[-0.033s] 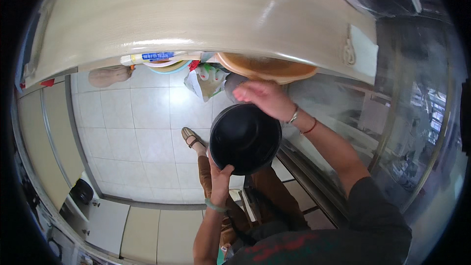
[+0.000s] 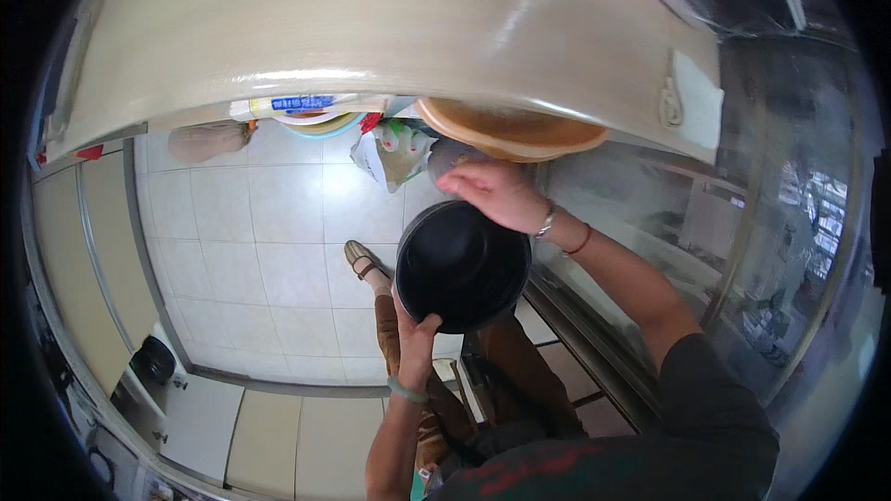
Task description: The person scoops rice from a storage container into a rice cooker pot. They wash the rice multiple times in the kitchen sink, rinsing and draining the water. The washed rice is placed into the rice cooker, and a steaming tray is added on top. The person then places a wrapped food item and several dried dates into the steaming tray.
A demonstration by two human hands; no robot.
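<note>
I hold a round black pot in front of me with both hands, its dark hollow facing the camera. My left hand grips its lower rim from below and wears a green wristband. My right hand, with bracelets at the wrist, lies over the pot's upper rim. Just above my right hand, a flat round orange-brown dish sticks out from under a wide beige surface.
Below lies a white tiled floor, with my sandalled foot on it. A printed plastic bag and a brown sack rest further off. A glass-fronted cabinet runs along the right. A small black bin stands at lower left.
</note>
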